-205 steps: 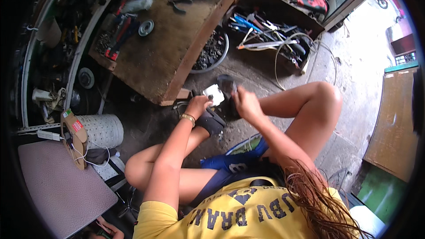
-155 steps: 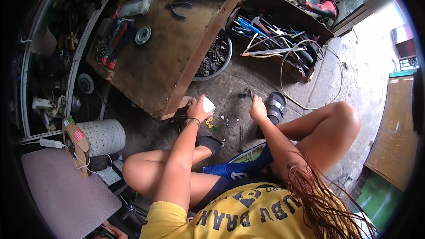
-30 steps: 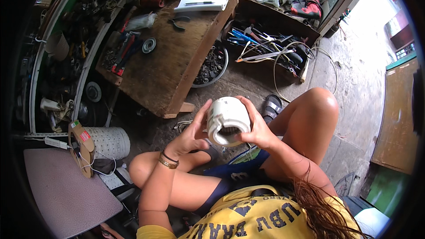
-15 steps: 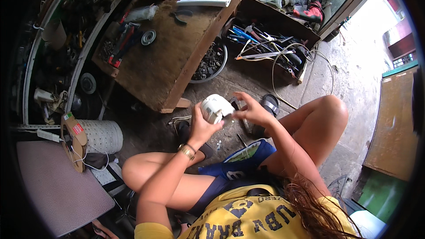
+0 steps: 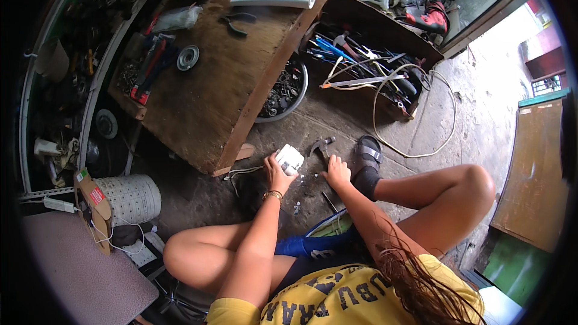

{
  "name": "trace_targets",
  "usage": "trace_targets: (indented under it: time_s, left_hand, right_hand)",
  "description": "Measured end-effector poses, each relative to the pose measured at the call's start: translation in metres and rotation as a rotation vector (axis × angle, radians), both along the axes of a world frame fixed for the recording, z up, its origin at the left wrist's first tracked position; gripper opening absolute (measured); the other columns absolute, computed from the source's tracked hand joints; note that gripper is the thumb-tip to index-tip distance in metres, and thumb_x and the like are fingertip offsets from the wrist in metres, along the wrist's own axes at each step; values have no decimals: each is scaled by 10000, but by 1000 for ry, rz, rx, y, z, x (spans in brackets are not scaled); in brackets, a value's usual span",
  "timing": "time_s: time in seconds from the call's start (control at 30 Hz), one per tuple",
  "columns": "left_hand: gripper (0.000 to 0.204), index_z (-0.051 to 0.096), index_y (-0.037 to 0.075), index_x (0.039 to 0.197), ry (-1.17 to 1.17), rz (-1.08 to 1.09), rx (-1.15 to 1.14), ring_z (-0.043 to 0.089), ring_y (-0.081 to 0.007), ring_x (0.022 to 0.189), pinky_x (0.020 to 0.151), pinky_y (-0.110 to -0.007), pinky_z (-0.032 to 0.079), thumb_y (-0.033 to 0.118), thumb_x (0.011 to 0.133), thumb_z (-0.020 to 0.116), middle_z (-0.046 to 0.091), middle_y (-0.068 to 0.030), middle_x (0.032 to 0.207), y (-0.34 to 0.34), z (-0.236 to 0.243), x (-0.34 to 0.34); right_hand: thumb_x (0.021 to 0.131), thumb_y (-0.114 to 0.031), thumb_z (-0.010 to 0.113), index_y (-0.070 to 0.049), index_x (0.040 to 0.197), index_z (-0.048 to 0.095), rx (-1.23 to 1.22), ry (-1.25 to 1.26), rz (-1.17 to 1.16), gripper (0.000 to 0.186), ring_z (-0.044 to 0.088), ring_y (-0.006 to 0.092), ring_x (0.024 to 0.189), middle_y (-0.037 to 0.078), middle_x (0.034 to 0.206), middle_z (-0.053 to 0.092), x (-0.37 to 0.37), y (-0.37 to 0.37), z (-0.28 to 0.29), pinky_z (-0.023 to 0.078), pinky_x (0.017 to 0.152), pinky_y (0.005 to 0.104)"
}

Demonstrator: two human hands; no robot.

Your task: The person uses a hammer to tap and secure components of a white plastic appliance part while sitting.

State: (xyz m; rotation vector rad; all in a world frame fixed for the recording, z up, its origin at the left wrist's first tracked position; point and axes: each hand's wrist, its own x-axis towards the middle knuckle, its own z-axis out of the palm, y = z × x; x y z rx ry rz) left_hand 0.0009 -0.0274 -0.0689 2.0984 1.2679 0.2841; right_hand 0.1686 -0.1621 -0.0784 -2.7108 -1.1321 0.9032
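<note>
Gripping a small white housing [image 5: 290, 158] in the left hand [image 5: 278, 174], low over the concrete floor [image 5: 361, 126] just beside the wooden bench [image 5: 223, 78]. Resting the right hand [image 5: 337, 173] flat and open on the floor, next to a claw hammer [image 5: 322, 146] and a black sandal [image 5: 368, 153].

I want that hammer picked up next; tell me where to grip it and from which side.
Grip the hammer by its handle, coming from above with the right hand resting just beside it. It lies flat on the concrete floor, its dark head toward the wooden table, the handle running back toward that hand.
</note>
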Motion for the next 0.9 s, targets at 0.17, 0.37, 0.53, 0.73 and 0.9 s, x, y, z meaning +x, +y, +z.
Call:
trace_targets:
  time_s: [0.17,0.37,0.53,0.73,0.9]
  left_hand:
    - [1075,270,45,1367,-2,109,-196,441,-397,1217,1047,-465,385,201,536,935,422,-213,1269,2,-19,-17]
    - [1006,317,49,1323,106,82,-158,476,-389,1196,998,-462,433,268,551,924,454,-197,1264,2,-20,-25]
    - [998,343,54,1312,154,92,-72,493,-381,1187,984,-469,451,281,538,930,468,-193,1267,3,-21,-19]
    - [1015,333,75,1324,168,20,-73,478,-376,1216,971,-483,461,267,521,923,468,-173,1280,5,-16,-8]
    - [1013,315,75,1332,150,1,-65,463,-380,1223,984,-479,447,262,532,908,453,-180,1265,12,-27,-35]
  right_hand:
    - [820,-49,556,-30,1138,464,37,6,-203,332,675,437,891,226,1078,641,10,5,-25,548,778,509]
    - [924,-387,637,-2,970,597,610,329,-210,389,575,245,613,143,740,591,42,76,87,471,611,367]
    - [1030,-361,478,-47,988,539,1417,671,-99,322,425,54,536,-16,611,478,35,117,243,315,474,204]
    - [1009,-382,479,34,908,638,362,206,-355,456,654,484,851,295,820,653,8,17,14,506,756,521]
    - [1048,-322,445,-27,764,482,994,511,-332,412,450,174,506,58,578,474,66,99,166,370,491,327]
